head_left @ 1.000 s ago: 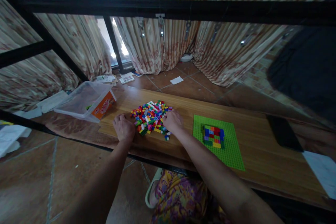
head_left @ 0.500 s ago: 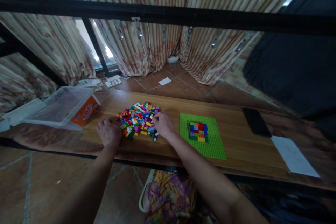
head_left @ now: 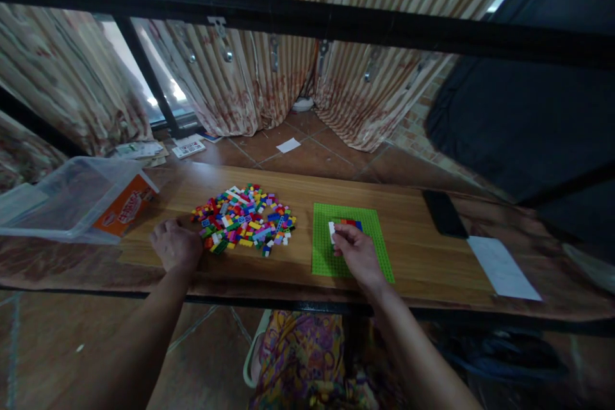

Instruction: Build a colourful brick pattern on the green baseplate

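Note:
A heap of small coloured bricks (head_left: 245, 221) lies on the wooden table (head_left: 413, 250). To its right sits a green baseplate (head_left: 323, 250) with a small block of coloured bricks (head_left: 350, 223) built on it, mostly hidden by my right hand. My right hand (head_left: 356, 253) is over the baseplate, fingers pinched on a white brick (head_left: 331, 231) at the block's left side. My left hand (head_left: 175, 246) rests on the table at the heap's left edge, fingers curled under, with nothing visible in them.
A clear plastic box (head_left: 72, 202) with an orange label lies tipped at the table's left end. A black phone (head_left: 442, 213) and a white paper sheet (head_left: 502, 259) lie to the right. A black frame bar (head_left: 307, 16) crosses overhead; striped curtains hang behind.
My right hand has left the heap and moved right onto the baseplate, now holding a white brick. My left hand stays by the heap. The view has swung to the right.

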The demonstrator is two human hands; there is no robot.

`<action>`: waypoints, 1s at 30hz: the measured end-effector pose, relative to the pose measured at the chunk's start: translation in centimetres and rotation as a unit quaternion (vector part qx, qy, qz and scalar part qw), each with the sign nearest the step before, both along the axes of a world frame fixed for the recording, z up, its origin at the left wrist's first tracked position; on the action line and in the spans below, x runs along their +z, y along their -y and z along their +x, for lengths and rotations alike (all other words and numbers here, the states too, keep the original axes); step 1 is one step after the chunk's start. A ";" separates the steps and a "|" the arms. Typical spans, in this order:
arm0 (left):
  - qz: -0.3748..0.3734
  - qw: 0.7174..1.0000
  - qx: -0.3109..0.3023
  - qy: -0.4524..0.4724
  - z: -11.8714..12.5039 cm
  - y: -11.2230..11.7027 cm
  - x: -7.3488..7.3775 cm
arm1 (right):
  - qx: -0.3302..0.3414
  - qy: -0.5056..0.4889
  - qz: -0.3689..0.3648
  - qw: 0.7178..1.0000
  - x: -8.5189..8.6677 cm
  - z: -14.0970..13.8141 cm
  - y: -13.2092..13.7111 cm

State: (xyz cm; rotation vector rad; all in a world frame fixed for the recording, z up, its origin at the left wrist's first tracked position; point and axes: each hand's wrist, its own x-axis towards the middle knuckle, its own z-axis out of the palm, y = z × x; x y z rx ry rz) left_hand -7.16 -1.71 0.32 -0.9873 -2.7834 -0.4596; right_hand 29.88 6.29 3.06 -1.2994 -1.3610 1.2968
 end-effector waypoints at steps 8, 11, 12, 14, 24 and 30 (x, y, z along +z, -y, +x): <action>-0.029 1.000 -0.008 0.006 0.3 -0.1 0.5 | -0.036 0.176 0.116 0.977 -0.2 4.1 -1.2; -0.033 0.999 -0.004 0.009 0.4 -0.1 0.6 | 0.003 0.315 0.213 0.925 0.5 5.1 -2.4; -0.029 1.000 -0.003 0.009 0.3 -0.1 0.6 | 0.026 0.350 0.235 0.906 0.7 5.2 -2.8; -0.024 1.000 -0.003 0.009 0.3 -0.1 0.6 | 0.072 0.402 0.267 0.873 0.9 5.1 -3.4; -0.040 0.999 0.008 0.010 0.6 -0.2 0.9 | 0.128 0.480 0.300 0.814 -0.3 4.6 -4.8; -0.046 0.999 0.012 0.019 0.7 -0.3 1.1 | 0.136 0.495 0.309 0.801 -0.6 4.9 -5.1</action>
